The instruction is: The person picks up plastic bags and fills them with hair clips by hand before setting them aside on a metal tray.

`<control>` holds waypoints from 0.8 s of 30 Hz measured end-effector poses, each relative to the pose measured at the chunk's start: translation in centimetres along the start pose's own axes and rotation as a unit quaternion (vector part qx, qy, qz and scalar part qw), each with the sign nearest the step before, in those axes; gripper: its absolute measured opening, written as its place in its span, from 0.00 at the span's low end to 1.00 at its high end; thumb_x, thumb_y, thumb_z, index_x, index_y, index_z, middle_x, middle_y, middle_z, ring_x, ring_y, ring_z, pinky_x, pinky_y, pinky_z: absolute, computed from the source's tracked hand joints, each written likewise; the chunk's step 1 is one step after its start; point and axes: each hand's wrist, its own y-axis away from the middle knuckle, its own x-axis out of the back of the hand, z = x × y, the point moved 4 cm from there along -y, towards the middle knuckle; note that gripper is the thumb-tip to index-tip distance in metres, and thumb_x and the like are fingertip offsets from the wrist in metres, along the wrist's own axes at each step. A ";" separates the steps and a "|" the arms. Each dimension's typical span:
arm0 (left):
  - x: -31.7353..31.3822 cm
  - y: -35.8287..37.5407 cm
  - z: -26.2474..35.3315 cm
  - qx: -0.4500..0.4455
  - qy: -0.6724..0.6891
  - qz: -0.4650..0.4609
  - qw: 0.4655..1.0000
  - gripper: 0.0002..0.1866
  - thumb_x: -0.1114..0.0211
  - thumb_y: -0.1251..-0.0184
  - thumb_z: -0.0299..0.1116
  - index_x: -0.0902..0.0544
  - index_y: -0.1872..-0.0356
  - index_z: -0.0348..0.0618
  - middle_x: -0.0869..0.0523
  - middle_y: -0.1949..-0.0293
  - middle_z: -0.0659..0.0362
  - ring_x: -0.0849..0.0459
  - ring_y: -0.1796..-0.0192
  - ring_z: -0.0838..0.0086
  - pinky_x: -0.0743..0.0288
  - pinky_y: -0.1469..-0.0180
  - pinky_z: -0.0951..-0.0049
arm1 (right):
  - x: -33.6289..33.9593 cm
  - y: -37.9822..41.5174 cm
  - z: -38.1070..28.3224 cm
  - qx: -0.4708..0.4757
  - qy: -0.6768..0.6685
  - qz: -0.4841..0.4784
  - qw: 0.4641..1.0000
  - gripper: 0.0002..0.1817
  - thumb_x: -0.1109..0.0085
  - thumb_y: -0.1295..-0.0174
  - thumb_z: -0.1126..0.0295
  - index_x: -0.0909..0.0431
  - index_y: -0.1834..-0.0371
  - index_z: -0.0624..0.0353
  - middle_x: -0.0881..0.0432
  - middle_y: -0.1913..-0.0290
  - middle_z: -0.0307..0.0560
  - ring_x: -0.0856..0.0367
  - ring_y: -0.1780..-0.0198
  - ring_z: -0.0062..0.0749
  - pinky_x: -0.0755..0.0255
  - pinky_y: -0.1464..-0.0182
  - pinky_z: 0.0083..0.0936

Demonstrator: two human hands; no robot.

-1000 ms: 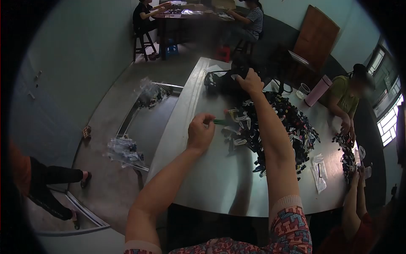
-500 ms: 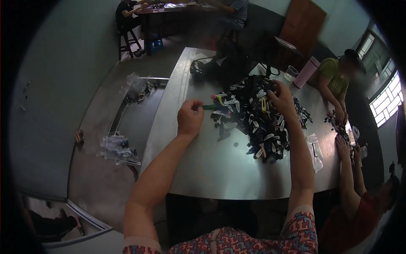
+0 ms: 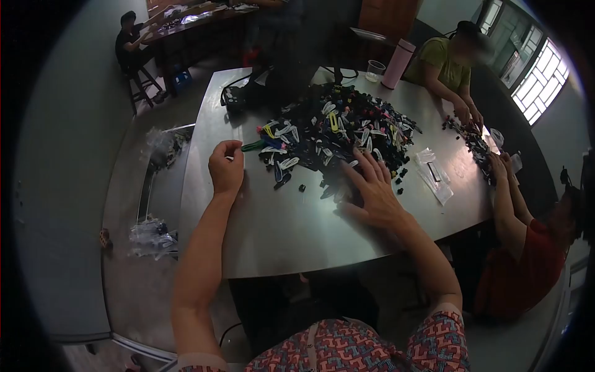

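A large heap of hair clips (image 3: 365,121), mostly black and white with a few coloured ones, covers the middle of the metal table (image 3: 279,239). At the heap's left side my left hand (image 3: 226,168) is closed, its fingertips pinching green hair clips (image 3: 253,146) that point toward the heap. My right hand (image 3: 375,192) lies open with fingers spread at the heap's near edge, fingertips touching or just above the clips there. A yellow hair clip (image 3: 334,122) shows on top of the heap.
A plastic bag (image 3: 434,175) lies right of the heap. A pink bottle (image 3: 398,64) and clear cup (image 3: 374,70) stand behind. A dark bag (image 3: 248,96) sits at the back left. Two people work over a smaller pile (image 3: 476,147) on the right. Bagged items (image 3: 152,239) lie low at left.
My right hand has come from the heap's far side to its near edge, and its fingers have spread. My left hand still pinches the green clips. The view has shifted to the right.
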 end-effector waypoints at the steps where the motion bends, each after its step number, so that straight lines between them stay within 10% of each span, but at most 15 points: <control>1: 0.0 0.0 -0.1 -0.002 -0.002 0.000 1.000 0.07 0.37 0.37 0.23 0.14 0.60 0.38 0.12 0.66 0.58 0.15 0.66 0.73 0.21 0.59 0.72 | -1.3 -0.1 0.3 0.011 0.025 -0.009 1.000 0.45 0.38 0.41 0.41 0.37 0.23 0.51 0.47 0.20 0.59 0.54 0.19 0.55 0.64 0.22 0.53; 12: 0.1 -0.2 -0.1 -0.014 0.011 0.006 1.000 0.06 0.36 0.37 0.23 0.13 0.61 0.39 0.11 0.67 0.59 0.16 0.67 0.76 0.22 0.62 0.74 | -3.8 -9.3 2.4 0.017 0.061 0.147 0.987 0.36 0.36 0.39 0.47 0.31 0.28 0.46 0.34 0.27 0.51 0.42 0.23 0.50 0.57 0.24 0.52; 19: 0.0 -0.4 -0.3 -0.028 0.020 0.007 0.999 0.07 0.37 0.36 0.24 0.14 0.60 0.38 0.11 0.67 0.59 0.16 0.67 0.76 0.22 0.61 0.74 | -7.2 -10.0 -8.0 0.227 -0.048 0.026 0.972 0.26 0.38 0.38 0.47 0.20 0.41 0.47 0.29 0.31 0.51 0.40 0.24 0.47 0.53 0.25 0.55; 24: 0.1 -0.4 -0.6 -0.049 0.016 0.006 0.999 0.07 0.37 0.35 0.24 0.13 0.59 0.38 0.11 0.67 0.59 0.16 0.67 0.77 0.22 0.61 0.75 | -6.8 -11.6 -4.7 0.180 0.048 0.057 0.981 0.20 0.35 0.39 0.58 0.19 0.44 0.48 0.26 0.33 0.47 0.35 0.26 0.44 0.49 0.26 0.51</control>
